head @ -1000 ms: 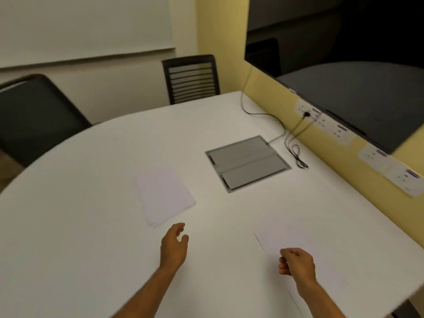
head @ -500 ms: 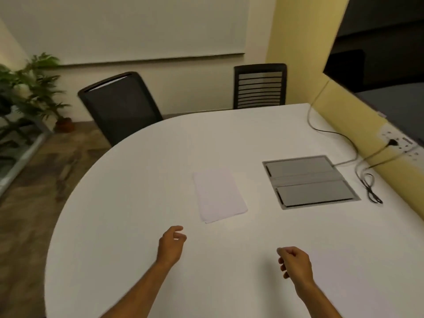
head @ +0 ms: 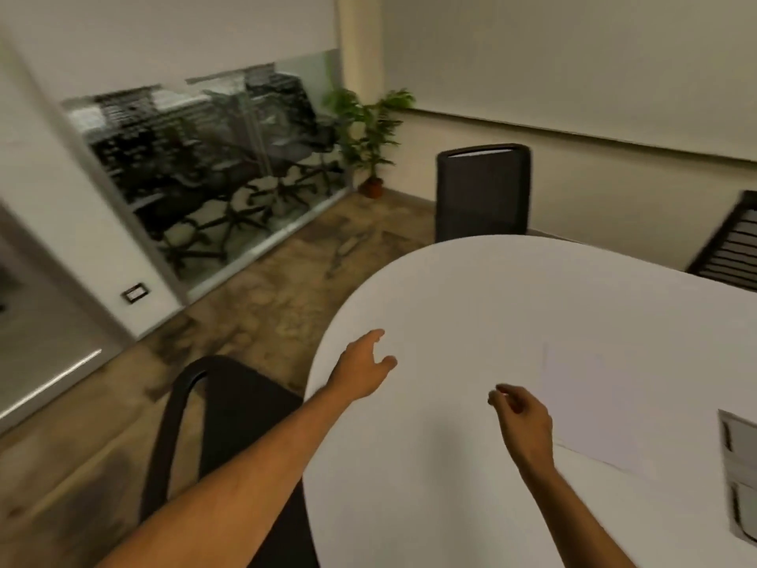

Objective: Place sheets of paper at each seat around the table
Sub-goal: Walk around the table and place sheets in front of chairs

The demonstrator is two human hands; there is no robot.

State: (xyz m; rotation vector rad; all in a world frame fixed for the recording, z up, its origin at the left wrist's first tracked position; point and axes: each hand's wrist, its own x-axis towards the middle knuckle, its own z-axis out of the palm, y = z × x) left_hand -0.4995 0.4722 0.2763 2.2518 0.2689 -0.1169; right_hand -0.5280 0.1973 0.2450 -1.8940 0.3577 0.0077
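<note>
- I note one sheet of paper (head: 590, 407) lying flat on the white desk (head: 471, 289), toward the desk's middle and just beside the grey floor-box cover (head: 741, 481) set into its top.
- My left hand (head: 362, 373) hovers above the desk near its curved edge, fingers spread wide and carrying nothing.
- My right hand (head: 522, 418) hangs above the desk between the left hand and the sheet, fingers loosely curled, empty, not touching the paper.
- Seats at the desk: a near black chair (head: 213, 424) at the curved edge, a far black chair (head: 483, 194) beyond the desk, and a slatted chair (head: 729, 248) at the desk's far right.
- Judgement: I am between placements; no paper lies before these seats.
- Next move calls for taking paper from the desk's middle and setting a sheet before the near black chair.
</note>
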